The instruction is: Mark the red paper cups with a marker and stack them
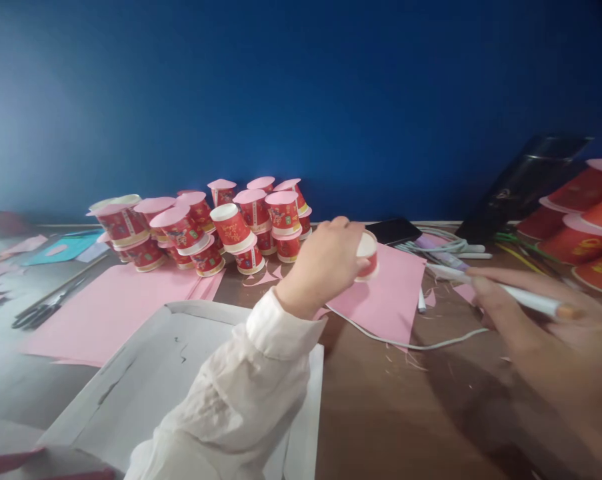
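My left hand [325, 263], in a white sleeve, is closed around a red paper cup [367, 257] whose pale round end faces up. The cup is over a pink paper sheet [393, 297]; whether it touches the sheet I cannot tell. At the right, my right hand [525, 320] grips a white marker [525, 298] between thumb and fingers, its tip pointing left. Motion blurs this hand and the marker. Red paper cups [233, 227] stand stacked in pairs beyond my left hand, many with pink paper discs on top.
A white shallow box lid [145, 373] lies under my left forearm. Pink sheets [115, 307] and scissors [45, 307] are at the left. A white cable [421, 347], a black phone [393, 231] and paper scraps lie around the pink sheet. More red cups [581, 220] stand far right.
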Motion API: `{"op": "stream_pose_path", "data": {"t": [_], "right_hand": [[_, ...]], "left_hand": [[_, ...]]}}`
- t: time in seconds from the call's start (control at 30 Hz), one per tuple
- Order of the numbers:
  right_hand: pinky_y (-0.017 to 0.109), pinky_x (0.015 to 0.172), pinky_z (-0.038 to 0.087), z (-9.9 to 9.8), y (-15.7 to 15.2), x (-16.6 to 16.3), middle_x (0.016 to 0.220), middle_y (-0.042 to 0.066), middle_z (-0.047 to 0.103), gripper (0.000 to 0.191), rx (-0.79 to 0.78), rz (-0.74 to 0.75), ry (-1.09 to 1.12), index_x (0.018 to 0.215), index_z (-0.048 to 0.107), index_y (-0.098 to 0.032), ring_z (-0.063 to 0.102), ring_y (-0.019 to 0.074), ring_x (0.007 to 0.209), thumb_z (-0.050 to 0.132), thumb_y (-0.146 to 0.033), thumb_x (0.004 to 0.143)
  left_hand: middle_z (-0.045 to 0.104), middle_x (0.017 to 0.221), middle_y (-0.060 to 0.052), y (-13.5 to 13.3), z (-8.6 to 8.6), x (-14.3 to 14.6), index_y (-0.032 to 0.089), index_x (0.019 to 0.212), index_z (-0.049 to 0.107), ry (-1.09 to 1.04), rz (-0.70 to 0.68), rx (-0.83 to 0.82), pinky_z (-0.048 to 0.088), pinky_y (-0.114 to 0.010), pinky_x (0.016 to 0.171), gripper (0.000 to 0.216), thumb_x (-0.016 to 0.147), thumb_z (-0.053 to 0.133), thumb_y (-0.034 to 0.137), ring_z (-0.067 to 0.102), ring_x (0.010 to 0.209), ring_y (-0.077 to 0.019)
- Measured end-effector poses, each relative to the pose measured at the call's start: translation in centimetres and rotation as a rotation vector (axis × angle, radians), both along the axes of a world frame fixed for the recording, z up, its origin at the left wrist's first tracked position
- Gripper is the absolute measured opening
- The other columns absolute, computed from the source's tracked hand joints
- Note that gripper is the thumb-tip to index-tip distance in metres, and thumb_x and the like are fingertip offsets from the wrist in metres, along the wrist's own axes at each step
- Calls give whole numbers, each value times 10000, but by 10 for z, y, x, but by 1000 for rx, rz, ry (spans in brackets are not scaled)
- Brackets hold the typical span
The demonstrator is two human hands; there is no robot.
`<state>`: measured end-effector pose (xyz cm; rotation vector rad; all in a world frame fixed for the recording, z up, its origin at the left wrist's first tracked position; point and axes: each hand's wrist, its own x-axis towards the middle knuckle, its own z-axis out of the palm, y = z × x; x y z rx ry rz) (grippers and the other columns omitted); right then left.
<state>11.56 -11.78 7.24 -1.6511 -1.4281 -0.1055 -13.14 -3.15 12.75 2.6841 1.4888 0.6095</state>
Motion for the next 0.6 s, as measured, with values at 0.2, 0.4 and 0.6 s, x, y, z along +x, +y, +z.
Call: {"op": "stream_pose_path", "data": {"t": [0.2, 0.4, 0.6], "right_hand": [[463, 947, 542, -30, 28, -18, 1029, 94, 754, 507, 15, 108, 112, 1115, 773, -223, 707, 312, 996, 587, -641, 896], [381, 938, 559, -68, 32, -8, 1112, 71, 743, 442, -82, 241, 53, 1171, 734, -233, 711, 249, 1014, 531, -564, 960], [284, 878, 562, -72, 32, -17, 1101, 12, 749, 338, -14, 396, -13, 1133, 759, -293, 709, 195, 1020, 532, -508, 1004]], "left_hand": [[655, 1202, -141, 16, -4, -17, 148, 1135, 643, 121, 290, 14, 487, -408, 1000, 212, 948, 563, 206, 627, 1139, -287], [647, 1253, -189, 31, -18, -25, 100, 1220, 608, 179, 406, -22, 492, -409, 988, 309, 921, 564, 162, 632, 1151, -304], [663, 1228, -187, 40, -28, -27, 108, 1178, 634, 225, 426, -49, 501, -417, 972, 283, 918, 571, 198, 643, 1118, -310]]}}
